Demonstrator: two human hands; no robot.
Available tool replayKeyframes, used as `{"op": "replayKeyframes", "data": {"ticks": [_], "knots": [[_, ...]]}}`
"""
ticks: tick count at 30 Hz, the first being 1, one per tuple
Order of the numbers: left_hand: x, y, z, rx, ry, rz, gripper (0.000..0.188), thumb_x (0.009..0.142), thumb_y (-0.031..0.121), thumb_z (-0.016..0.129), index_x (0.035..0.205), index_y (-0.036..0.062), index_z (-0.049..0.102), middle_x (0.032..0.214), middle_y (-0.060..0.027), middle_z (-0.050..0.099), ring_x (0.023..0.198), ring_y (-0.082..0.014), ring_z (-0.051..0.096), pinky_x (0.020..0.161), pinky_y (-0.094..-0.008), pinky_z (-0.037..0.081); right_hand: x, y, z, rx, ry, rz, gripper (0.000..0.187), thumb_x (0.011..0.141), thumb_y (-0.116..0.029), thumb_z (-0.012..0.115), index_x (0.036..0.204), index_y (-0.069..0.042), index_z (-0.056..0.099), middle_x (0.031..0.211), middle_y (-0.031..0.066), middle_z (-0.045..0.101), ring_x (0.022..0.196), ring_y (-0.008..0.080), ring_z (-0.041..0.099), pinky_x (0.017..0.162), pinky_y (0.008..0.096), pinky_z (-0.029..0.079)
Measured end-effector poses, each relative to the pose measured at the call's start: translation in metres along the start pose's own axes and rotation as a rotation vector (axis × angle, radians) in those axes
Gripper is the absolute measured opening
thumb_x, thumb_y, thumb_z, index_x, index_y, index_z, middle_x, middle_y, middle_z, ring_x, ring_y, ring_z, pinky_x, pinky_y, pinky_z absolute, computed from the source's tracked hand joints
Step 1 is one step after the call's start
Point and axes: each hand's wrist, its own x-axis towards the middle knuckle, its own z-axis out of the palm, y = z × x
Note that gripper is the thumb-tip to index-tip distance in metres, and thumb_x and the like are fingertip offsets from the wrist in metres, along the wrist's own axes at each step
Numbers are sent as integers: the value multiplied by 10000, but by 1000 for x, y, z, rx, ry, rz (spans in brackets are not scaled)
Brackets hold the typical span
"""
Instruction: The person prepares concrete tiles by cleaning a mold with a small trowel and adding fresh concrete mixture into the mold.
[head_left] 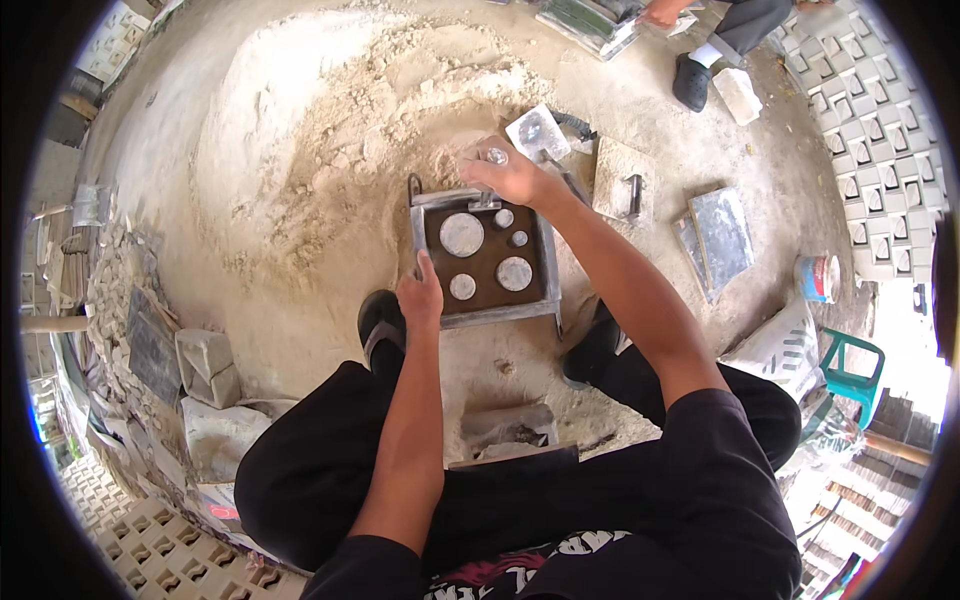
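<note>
Between my feet lies a square metal mould frame (pixel 483 320), filled with a dark brown layer. Several round grey-white discs of different sizes show in it, the largest disc (pixel 461 235) at the upper left. My left hand (pixel 420 297) grips the frame's left side, its thumb along the rim. Above the far edge, my right hand (pixel 507 174) is closed round a small metal hand tool (pixel 485 200). A shiny end of it sticks up out of the fist and a metal part reaches down to the frame's far rim. Its exact kind is hidden.
A big heap of pale powder (pixel 330 130) spreads beyond the frame. To its right lie a whitish block (pixel 538 132), a board with a handle (pixel 622 180) and grey plates (pixel 722 240). Another person's foot (pixel 692 82) is at the far right, near stacked pale blocks (pixel 870 130).
</note>
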Motion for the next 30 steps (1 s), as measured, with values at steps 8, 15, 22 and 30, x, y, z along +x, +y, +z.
{"op": "replayKeyframes", "data": {"ticks": [8, 15, 22, 30], "knots": [[-2, 5, -4, 35, -24, -27, 733, 927, 594, 378, 1048, -76, 648, 1011, -304, 637, 1023, -442, 585, 901, -478, 439, -15, 11, -21, -91, 65, -57, 158, 887, -77, 633, 1015, -10, 572, 742, 44, 591, 651, 95, 524, 549, 254, 424], [-4, 9, -4, 24, -7, -27, 741, 906, 611, 407, 981, -80, 662, 1001, -309, 635, 984, -453, 596, 869, -506, 453, -50, 39, -44, -324, 285, -378, 193, 820, -193, 663, 853, -3, 655, 830, 108, 660, 815, 131, 594, 767, 289, 484], [0, -7, 0, 2, 27, -10, 734, 916, 610, 402, 964, -73, 665, 929, -300, 646, 963, -450, 600, 848, -486, 448, -62, 9, -16, -284, 470, -385, 233, 831, -130, 548, 664, 32, 546, 549, 93, 516, 579, 100, 496, 563, 321, 430], [-1, -3, 1, -22, 21, -23, 724, 917, 601, 410, 946, -77, 662, 940, -287, 651, 973, -435, 600, 848, -484, 445, -63, -2, -15, -354, 682, -354, 223, 852, -123, 526, 712, 36, 594, 569, 149, 540, 525, 151, 493, 525, 341, 425]]}}
